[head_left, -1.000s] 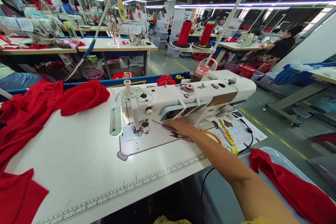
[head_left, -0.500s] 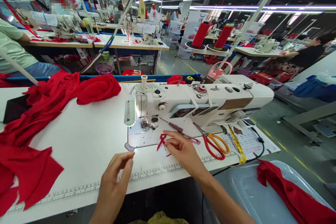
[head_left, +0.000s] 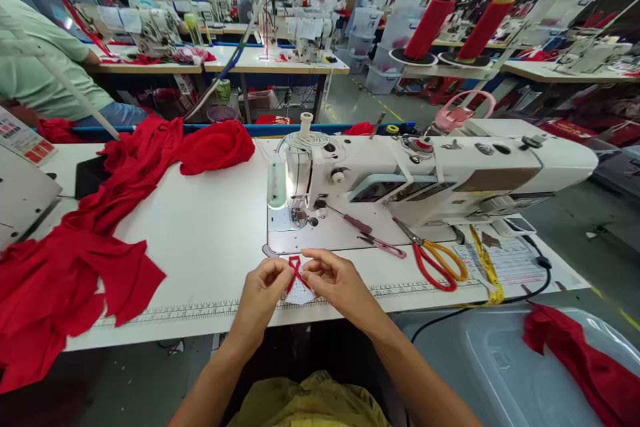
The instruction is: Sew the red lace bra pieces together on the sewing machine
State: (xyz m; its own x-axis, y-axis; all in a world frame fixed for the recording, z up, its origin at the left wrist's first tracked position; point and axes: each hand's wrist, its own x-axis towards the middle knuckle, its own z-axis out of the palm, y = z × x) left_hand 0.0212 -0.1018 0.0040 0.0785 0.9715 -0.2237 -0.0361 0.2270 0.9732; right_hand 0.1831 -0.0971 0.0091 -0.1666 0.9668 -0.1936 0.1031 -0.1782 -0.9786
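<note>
Between my hands, near the table's front edge, is a small white trapezoid piece with a crossed red ribbon loop lying over it. My left hand is closed, its thumb and finger pinching the ribbon's left side. My right hand is closed too, pinching at the right side of the ribbon and white piece. Just beyond stands a white sewing machine, its lamp lit near the needle. A thin awl, pink tweezers and scissors with red and orange handles lie right of my hands.
Red fabric spreads over the table's left side. A yellow tape measure and a printed sheet are at the right. A translucent bin with red cloth stands below. Across the aisle sits a person in a pale green shirt.
My left hand, empty and apart before, has come to the ribbon and pinches it beside my right hand. The ribbon and white piece now sit lower against the table. The view has shifted right.
</note>
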